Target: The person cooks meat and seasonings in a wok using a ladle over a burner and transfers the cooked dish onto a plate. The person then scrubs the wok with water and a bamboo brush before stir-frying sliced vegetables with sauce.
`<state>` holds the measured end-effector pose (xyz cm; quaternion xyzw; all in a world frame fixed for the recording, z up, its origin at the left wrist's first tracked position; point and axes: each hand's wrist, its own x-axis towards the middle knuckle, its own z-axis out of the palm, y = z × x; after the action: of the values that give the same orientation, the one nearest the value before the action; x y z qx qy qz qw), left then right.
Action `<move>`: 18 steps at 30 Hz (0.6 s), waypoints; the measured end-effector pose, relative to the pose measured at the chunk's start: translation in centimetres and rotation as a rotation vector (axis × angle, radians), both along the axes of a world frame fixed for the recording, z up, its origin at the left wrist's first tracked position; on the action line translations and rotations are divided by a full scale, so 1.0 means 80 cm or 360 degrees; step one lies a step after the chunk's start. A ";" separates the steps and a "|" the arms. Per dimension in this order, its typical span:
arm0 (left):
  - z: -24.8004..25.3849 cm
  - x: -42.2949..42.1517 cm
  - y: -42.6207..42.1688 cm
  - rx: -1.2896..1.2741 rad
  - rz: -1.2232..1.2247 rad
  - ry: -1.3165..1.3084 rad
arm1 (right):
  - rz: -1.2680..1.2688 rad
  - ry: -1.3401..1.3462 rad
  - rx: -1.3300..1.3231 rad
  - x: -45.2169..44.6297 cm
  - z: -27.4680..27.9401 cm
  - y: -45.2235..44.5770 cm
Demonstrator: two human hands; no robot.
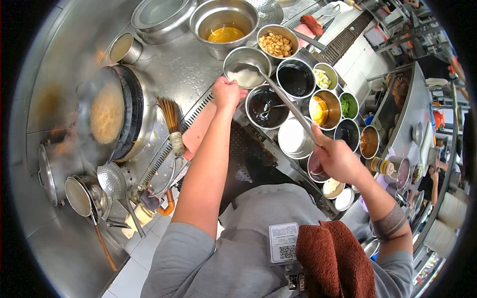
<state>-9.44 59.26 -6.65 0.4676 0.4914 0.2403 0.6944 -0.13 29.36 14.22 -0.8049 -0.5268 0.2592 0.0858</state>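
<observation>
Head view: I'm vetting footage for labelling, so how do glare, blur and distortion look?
Head view: black corners and strong fisheye bowing, clear on the right-hand counter; head view: glare on the steel worktop; head view: haze softens the wok; head view: the bowl and ladle read fairly clearly.

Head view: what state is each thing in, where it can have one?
Left grip, closed on the small bowl
Small bowl, partly filled with white contents
Right grip, closed around the long handle
Long handle, slanting to the small bowl
Wok, holding brown liquid
Large bowl, partly filled with yellow liquid
Bristle brush, out of both grips
Brown towel, draped
</observation>
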 end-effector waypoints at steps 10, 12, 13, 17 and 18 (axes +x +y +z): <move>0.009 0.000 0.000 -0.0013 -0.0001 0.0012 | -0.0166 0.0085 0.0009 -0.008 -0.016 -0.010; 0.005 -0.002 0.003 -0.0008 -0.0018 0.0029 | -0.0351 0.0496 0.0009 0.001 0.005 -0.004; 0.002 0.000 0.004 -0.0004 -0.0044 0.0037 | -0.0845 0.1191 -0.0086 0.016 0.030 0.009; 0.006 0.000 0.003 -0.0013 -0.0057 0.0040 | -0.1190 0.1545 -0.0157 0.018 0.042 0.011; 0.006 0.000 0.003 -0.0019 -0.0050 0.0030 | -0.0864 0.1032 -0.0213 0.013 0.034 0.007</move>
<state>-9.46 59.53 -6.18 0.4734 0.4919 0.2219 0.6962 0.91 29.92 16.96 -0.7951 -0.2238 0.5004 0.2597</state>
